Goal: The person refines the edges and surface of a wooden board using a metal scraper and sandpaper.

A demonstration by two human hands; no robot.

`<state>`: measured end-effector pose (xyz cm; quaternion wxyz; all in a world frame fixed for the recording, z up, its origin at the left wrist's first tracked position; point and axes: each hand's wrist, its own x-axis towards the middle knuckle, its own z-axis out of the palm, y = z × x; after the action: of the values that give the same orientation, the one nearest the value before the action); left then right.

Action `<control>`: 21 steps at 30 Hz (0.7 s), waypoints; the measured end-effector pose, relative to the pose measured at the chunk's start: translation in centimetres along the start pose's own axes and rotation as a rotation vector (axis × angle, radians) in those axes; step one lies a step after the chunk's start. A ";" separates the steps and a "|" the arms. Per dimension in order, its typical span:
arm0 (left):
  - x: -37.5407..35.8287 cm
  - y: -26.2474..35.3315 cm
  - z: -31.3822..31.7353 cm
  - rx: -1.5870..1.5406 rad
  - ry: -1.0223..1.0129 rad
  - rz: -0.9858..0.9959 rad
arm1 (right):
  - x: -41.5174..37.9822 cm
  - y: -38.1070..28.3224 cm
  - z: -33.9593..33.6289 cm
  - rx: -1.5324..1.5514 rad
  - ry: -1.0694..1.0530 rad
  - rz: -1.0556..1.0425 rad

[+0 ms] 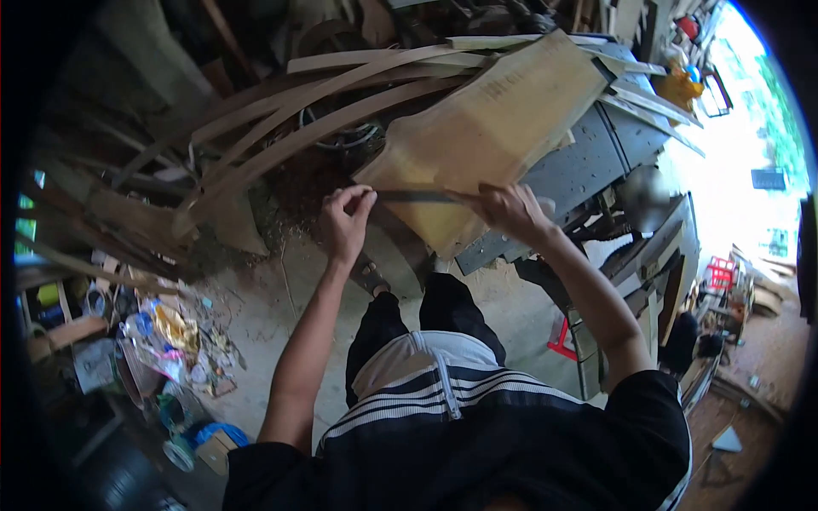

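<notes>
A long flat file (413, 196) lies crosswise over the near end of a wide pale wooden board (503, 115). My left hand (346, 223) pinches the file's far-left tip between thumb and fingertips. At the other end, my right hand (514, 213) is wrapped round its wooden handle (469, 197). The board slants away toward the upper right, with a curved, shaped edge on its left side. It rests over a dark grey worktable (579, 162), and its near corner sticks out past the table.
Long curved wooden strips (341, 115) are stacked left of the board. Assorted litter and plastic bags (175, 332) lie on the floor at left. A red crate (720, 272) stands at right near a bright opening. A red stool part (562, 339) is near my right side.
</notes>
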<state>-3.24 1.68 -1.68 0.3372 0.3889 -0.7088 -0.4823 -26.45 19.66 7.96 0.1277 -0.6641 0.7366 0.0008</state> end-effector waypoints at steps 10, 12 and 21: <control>12.3 6.2 9.6 0.014 -0.514 0.246 | -8.1 2.8 0.7 0.287 0.333 0.482; 15.4 7.9 13.0 0.133 -0.532 0.380 | -8.2 4.6 0.5 0.299 0.431 0.525; 29.6 14.4 33.6 0.132 -0.634 0.584 | -4.1 22.7 -2.0 0.067 0.603 0.739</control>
<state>-49.09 -6.76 4.66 0.1997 0.0257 -0.8868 -0.4160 -48.72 25.99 6.86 -0.0789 -0.3239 0.9273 -0.1703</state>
